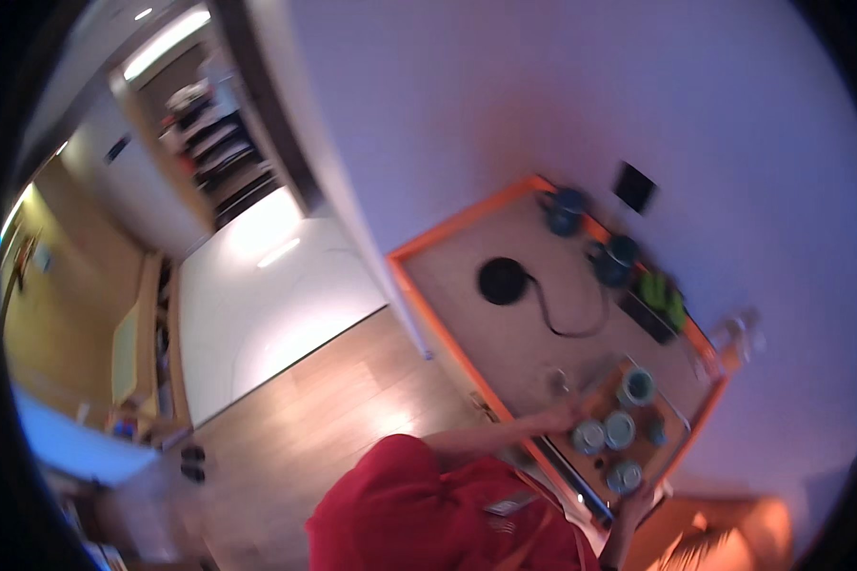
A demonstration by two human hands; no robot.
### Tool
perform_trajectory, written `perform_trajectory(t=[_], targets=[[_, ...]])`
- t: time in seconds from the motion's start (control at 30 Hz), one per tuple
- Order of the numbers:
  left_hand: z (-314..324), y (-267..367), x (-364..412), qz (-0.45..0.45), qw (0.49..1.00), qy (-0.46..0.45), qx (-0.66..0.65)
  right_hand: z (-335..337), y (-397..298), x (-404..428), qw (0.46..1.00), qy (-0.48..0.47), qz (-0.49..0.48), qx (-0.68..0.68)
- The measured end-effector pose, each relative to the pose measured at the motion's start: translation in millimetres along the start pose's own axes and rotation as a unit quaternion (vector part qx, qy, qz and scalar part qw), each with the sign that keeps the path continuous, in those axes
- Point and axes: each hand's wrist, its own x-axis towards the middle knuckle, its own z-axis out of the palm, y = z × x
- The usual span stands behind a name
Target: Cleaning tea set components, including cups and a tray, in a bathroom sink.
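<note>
A brown tea tray [600, 492] rests over the near right part of an orange-edged table [471, 314]. Several pale green cups stand on it, among them a taller cup [637, 386], a middle cup [620, 430] and a near cup [623, 477]. My left hand [561, 417] grips the tray's left side, its fingers blurred. At the near right corner, my right hand [638, 501] holds the tray beside the near cup. Whether the tray is raised off the tabletop, I cannot tell.
A black round kettle base [502, 280] trails a cable across the table. Dark teal mugs [565, 212] and a dark box with green contents [653, 307] line the wall side. An orange chair [721, 532] stands at lower right; dark slippers [193, 464] lie on the wooden floor.
</note>
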Motion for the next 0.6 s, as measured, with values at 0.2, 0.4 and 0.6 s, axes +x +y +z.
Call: perform_trajectory(t=[0.2, 0.4, 0.6], targets=[[23, 38, -8, -0.118, 0.99, 0.054, 0.053, -25, 8, 5, 0.97, -0.032, 0.122, 0.206], [22, 49, -6, -0.165, 0.976, 0.061, 0.13, -11, 17, -2, 0.969, 0.038, 0.12, 0.214], [7, -11, 16, -0.044, 0.972, 0.051, 0.224, 6, 0, -1, 0.999, -0.004, -0.015, 0.052]])
